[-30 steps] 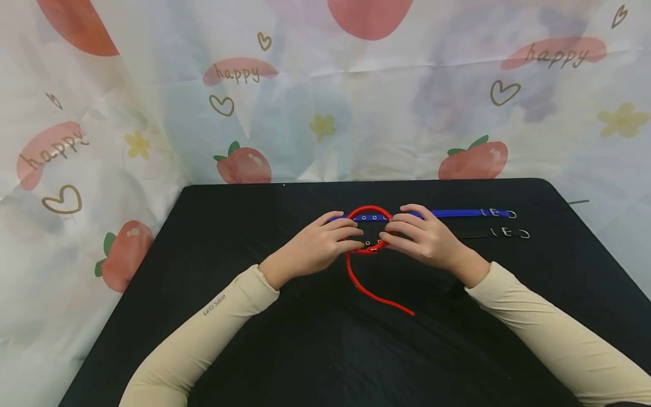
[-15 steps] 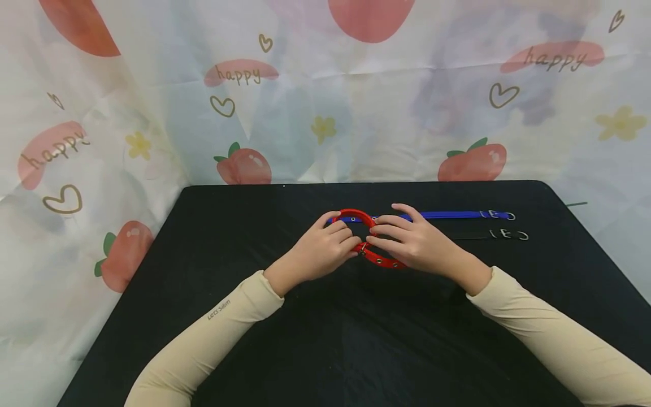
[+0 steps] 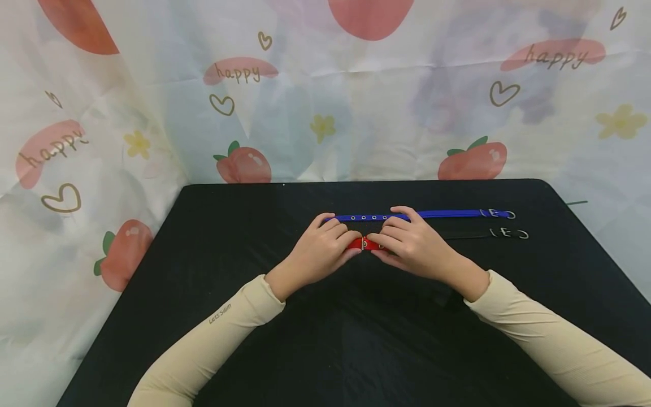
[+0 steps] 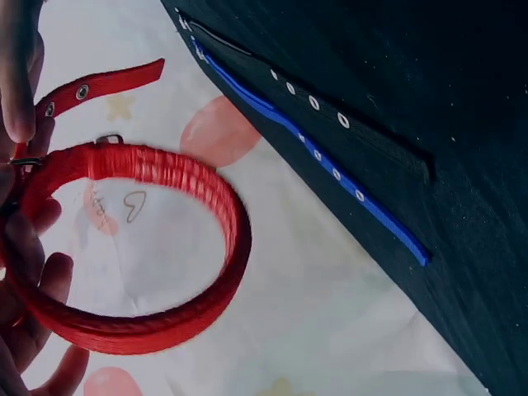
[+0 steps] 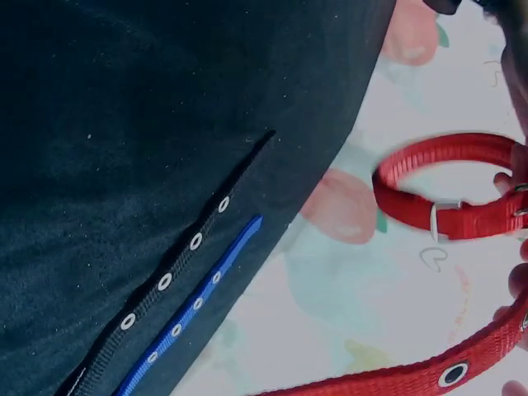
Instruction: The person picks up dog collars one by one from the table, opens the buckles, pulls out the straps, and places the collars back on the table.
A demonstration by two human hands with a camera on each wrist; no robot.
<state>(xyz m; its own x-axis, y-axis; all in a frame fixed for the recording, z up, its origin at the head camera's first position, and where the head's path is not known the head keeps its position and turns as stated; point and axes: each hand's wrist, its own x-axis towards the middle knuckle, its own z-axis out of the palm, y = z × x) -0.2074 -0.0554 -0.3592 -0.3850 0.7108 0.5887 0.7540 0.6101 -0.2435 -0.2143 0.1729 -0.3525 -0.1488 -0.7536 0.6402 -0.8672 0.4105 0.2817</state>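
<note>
Head view: red collar (image 3: 365,244) pinched in both hands, left (image 3: 320,251) and right (image 3: 414,247); best held steady at buckle (image 5: 445,220), strap fed straight.

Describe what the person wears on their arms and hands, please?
Both arms wear snug beige sleeves reaching the wrists; the left sleeve bears small dark lettering, the right sleeve looks plain. The left hand and right hand are bare: no gloves, rings or watch visible.

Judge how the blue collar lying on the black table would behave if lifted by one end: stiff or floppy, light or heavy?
The blue collar looks like a thin flat strap, so probably floppy and light. Its metal buckle end would likely hang lowest. Lying flat on the black table, it seems unlikely to roll.
</note>
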